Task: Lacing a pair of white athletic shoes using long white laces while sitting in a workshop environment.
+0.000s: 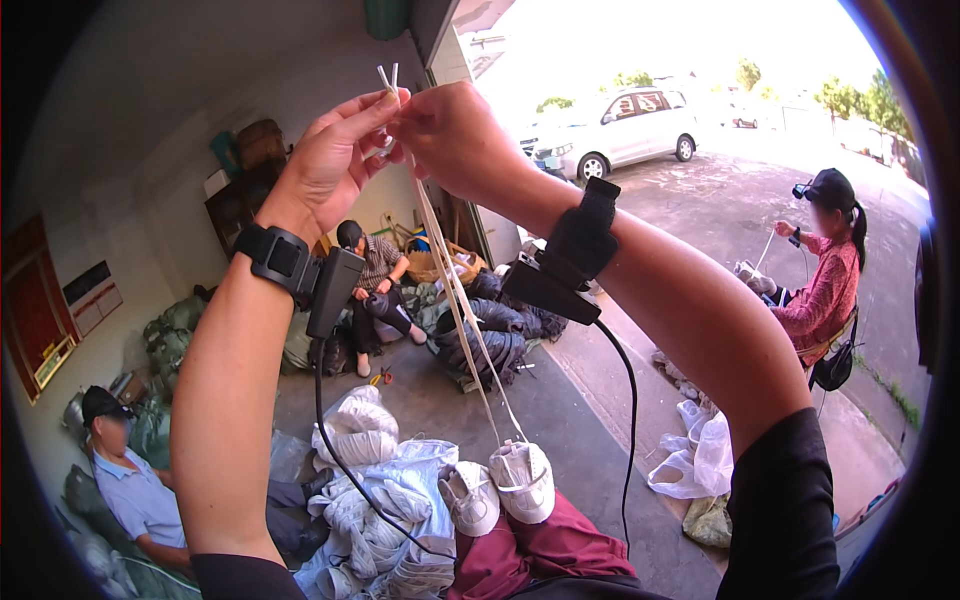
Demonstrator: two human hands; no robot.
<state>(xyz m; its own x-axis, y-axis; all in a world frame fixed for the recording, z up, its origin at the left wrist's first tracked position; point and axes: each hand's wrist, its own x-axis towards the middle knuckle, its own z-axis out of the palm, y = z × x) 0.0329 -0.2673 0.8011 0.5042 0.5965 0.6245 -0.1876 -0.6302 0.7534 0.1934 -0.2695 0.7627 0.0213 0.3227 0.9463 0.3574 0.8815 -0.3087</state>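
Observation:
High in front of me, my left hand point(345, 145) pinches the upper ends of two long white shoelaces point(440, 255), their tips poking up above the fingers. My right hand point(440, 120) is closed on the laces right beside it; its fingertips are partly hidden. Both laces run taut down to a pair of pale shoes point(522, 480) on my lap, and seem to enter the right-hand one. The other shoe point(469, 497) leans against it, toes toward me. Each wrist wears a black strap with a small dark box and a cable.
A heap of pale shoes and laces point(375, 520) lies on plastic at my left. One person point(140, 480) sits at left, another point(375, 285) ahead among dark sacks point(490, 335), a third point(825, 260) outside at right. White bags point(700, 455) lie right; a van point(635, 130) stands outside.

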